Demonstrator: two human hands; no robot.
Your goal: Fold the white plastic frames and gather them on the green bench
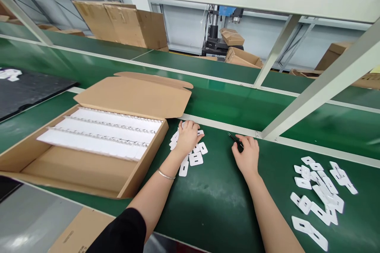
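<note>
Two hands. Left hand (188, 139) palm down on heap of white plates (183, 168), near bench's (213, 201) far edge; grip or none, cannot tell. Right hand (248, 154) pinching one slim black tool (234, 138), just inside far edge, long axis diagonal, tip toward far edge and left. Second plate group (323, 189), overlapping, roughly twenty, by right end. One open carton (130, 178), three white rows (97, 142).
</note>
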